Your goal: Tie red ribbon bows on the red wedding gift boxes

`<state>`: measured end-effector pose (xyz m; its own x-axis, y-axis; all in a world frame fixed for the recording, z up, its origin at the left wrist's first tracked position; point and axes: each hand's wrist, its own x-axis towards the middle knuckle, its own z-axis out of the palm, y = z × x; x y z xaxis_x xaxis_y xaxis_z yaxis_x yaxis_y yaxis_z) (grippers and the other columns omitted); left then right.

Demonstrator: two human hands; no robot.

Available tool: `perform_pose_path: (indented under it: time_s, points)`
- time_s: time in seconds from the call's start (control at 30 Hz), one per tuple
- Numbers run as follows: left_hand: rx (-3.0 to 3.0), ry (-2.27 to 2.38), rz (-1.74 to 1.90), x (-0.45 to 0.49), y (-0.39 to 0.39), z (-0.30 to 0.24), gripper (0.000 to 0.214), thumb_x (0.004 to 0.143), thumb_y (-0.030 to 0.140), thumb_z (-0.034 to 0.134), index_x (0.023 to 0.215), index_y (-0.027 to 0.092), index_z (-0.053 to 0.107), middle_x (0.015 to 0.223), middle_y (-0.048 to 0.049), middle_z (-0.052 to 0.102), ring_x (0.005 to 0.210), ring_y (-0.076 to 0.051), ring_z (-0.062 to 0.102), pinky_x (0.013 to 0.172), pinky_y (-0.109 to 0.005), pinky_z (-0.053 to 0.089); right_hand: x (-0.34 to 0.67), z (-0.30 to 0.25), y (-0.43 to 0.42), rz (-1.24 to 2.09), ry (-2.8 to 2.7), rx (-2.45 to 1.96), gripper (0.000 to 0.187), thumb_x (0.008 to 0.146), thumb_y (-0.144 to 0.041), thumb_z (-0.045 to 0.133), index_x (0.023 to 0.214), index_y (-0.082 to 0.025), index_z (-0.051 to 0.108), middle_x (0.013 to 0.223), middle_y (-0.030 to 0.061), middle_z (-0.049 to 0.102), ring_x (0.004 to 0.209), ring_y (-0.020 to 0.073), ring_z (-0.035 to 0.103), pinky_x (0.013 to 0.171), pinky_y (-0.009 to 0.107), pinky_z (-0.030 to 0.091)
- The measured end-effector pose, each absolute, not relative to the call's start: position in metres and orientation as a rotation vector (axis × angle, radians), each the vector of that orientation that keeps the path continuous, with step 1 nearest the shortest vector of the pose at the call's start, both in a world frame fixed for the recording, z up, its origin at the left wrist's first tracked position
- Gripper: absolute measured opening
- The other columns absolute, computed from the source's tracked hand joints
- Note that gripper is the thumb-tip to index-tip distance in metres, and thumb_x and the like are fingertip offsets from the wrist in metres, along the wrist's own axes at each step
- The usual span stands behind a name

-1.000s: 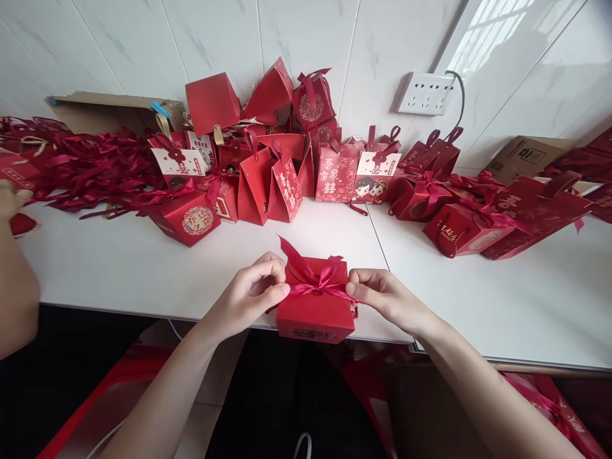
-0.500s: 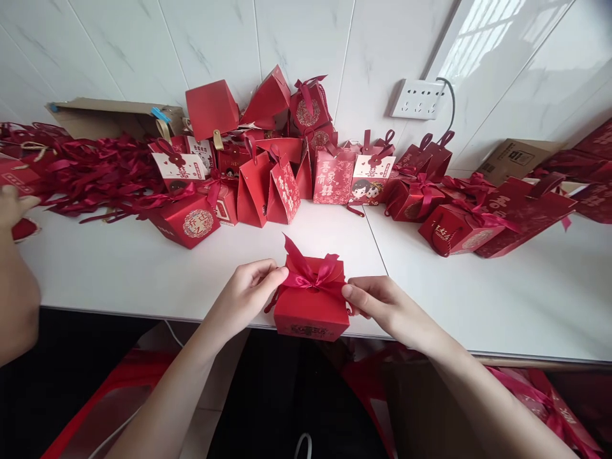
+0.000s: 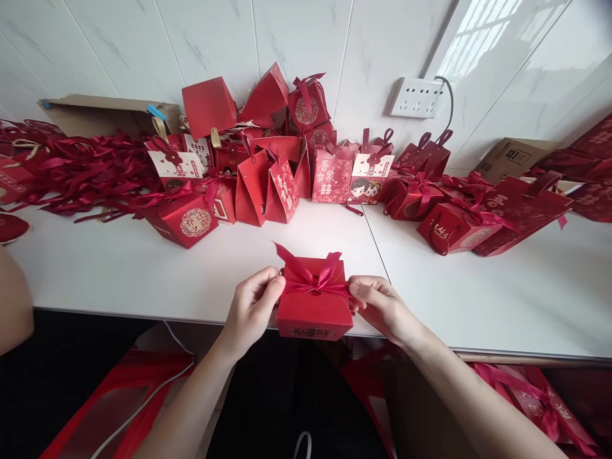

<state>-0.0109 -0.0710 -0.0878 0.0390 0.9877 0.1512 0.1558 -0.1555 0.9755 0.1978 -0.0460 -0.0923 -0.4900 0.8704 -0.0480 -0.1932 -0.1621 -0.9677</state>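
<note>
A small red gift box (image 3: 314, 311) with a dark printed pattern on its near side sits at the front edge of the white table. Across its top lies a shiny crimson ribbon (image 3: 316, 278) tied in a bow, its two tails sticking up and away. My left hand (image 3: 255, 305) pinches the ribbon's left loop between thumb and fingers beside the box. On the other side, my right hand (image 3: 377, 306) pinches the right loop the same way. Red cord handles show partly at both sides of the box, close to my fingers.
Along the tiled wall stand several red gift boxes (image 3: 197, 220) and gift bags (image 3: 333, 175). A heap of loose ribbons (image 3: 95, 172) and an open cardboard box (image 3: 109, 115) are at left. Another person's arm (image 3: 14, 299) reaches in at the left edge. A power strip (image 3: 415, 97) hangs on the wall.
Both hands have pulled the ribbon loops a little outward, and the band across the box looks straighter. The other person's hand at left has moved out of view, leaving the arm.
</note>
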Motion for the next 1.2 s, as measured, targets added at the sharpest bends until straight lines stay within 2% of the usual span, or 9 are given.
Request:
perform_pose_path:
  time_s: [0.1, 0.17, 0.33, 0.43, 0.53, 0.63, 0.8, 0.97, 1.2]
  points:
    - [1.494, 1.272, 1.233, -0.013, -0.072, -0.087, 0.035, 0.086, 0.034, 0.043, 0.059, 0.020, 0.026, 0.059, 0.0041, 0.023, 0.053, -0.010, 0.024, 0.049, -0.025, 0.024, 0.201, -0.092, -0.045, 1.760, -1.341, -0.818, 0.043, 0.073, -0.046, 0.063, 0.047, -0.020, 0.041, 0.053, -0.0019, 0.039, 0.052, 0.0113, 0.034, 0.056, 0.029, 0.030]
    - [1.475, 1.258, 1.155, -0.019, -0.070, -0.086, 0.038, 0.085, 0.039, 0.045, 0.058, 0.020, 0.027, 0.058, 0.0042, 0.024, 0.053, -0.010, 0.025, 0.049, -0.026, 0.024, 0.206, -0.092, -0.041, 1.770, -1.417, -0.809, 0.042, 0.075, -0.049, 0.061, 0.049, -0.019, 0.044, 0.054, -0.0014, 0.041, 0.054, 0.0124, 0.038, 0.058, 0.029, 0.031]
    - [1.471, 1.078, 1.037, -0.035, -0.050, -0.079, 0.046, 0.084, 0.060, 0.034, 0.067, 0.019, 0.044, 0.068, 0.0007, 0.046, 0.064, -0.014, 0.044, 0.062, -0.028, 0.037, 0.215, -0.088, -0.020, 1.664, -1.422, -0.920, 0.049, 0.078, -0.065, 0.048, 0.069, -0.018, 0.058, 0.062, -0.0014, 0.046, 0.062, 0.0142, 0.045, 0.066, 0.030, 0.038]
    - [1.481, 1.202, 1.006, -0.035, -0.036, -0.071, 0.036, 0.084, 0.053, 0.045, 0.078, 0.018, 0.051, 0.071, 0.0021, 0.049, 0.066, -0.013, 0.048, 0.065, -0.026, 0.038, 0.208, -0.083, -0.010, 1.540, -1.417, -1.102, 0.049, 0.078, -0.065, 0.050, 0.075, -0.017, 0.060, 0.073, 0.0011, 0.053, 0.072, 0.0151, 0.050, 0.071, 0.030, 0.039]
    - [1.541, 1.197, 0.918, -0.031, -0.025, -0.063, 0.030, 0.083, 0.048, 0.051, 0.083, 0.018, 0.055, 0.074, 0.0016, 0.052, 0.068, -0.013, 0.050, 0.064, -0.025, 0.039, 0.198, -0.075, -0.007, 1.563, -1.411, -1.068, 0.040, 0.076, -0.057, 0.058, 0.074, -0.017, 0.059, 0.082, 0.0028, 0.059, 0.079, 0.0157, 0.054, 0.077, 0.031, 0.040]
    - [1.582, 1.132, 0.925, -0.029, -0.018, -0.058, 0.029, 0.081, 0.046, 0.054, 0.081, 0.017, 0.057, 0.081, -0.0013, 0.058, 0.075, -0.014, 0.053, 0.068, -0.025, 0.041, 0.189, -0.069, -0.007, 1.642, -1.368, -0.959, 0.031, 0.073, -0.045, 0.067, 0.067, -0.017, 0.056, 0.074, -0.0003, 0.059, 0.071, 0.0124, 0.054, 0.074, 0.028, 0.040]
    - [1.596, 1.085, 0.892, -0.024, -0.004, -0.056, 0.025, 0.077, 0.042, 0.061, 0.075, 0.017, 0.058, 0.072, 0.0020, 0.057, 0.064, -0.011, 0.051, 0.061, -0.022, 0.039, 0.182, -0.068, -0.006, 1.734, -1.271, -0.974, 0.034, 0.074, -0.049, 0.065, 0.072, -0.016, 0.060, 0.072, -0.0003, 0.062, 0.066, 0.0118, 0.057, 0.069, 0.026, 0.041]
    - [1.561, 0.960, 0.798, -0.017, 0.010, -0.061, 0.024, 0.075, 0.039, 0.065, 0.076, 0.016, 0.062, 0.073, 0.0016, 0.059, 0.067, -0.011, 0.053, 0.065, -0.022, 0.040, 0.177, -0.070, -0.003, 1.800, -1.196, -0.926, 0.028, 0.065, -0.036, 0.075, 0.064, -0.015, 0.057, 0.059, -0.0042, 0.058, 0.052, 0.0066, 0.049, 0.055, 0.021, 0.035]
    - [1.260, 0.867, 0.726, -0.017, 0.014, -0.085, 0.024, 0.071, 0.037, 0.070, 0.081, 0.016, 0.063, 0.077, 0.0000, 0.062, 0.069, -0.012, 0.057, 0.064, -0.022, 0.040, 0.173, -0.076, 0.003, 1.983, -1.060, -0.905, 0.020, 0.064, -0.030, 0.071, 0.065, -0.013, 0.060, 0.058, -0.0017, 0.060, 0.052, 0.0089, 0.052, 0.053, 0.021, 0.039]
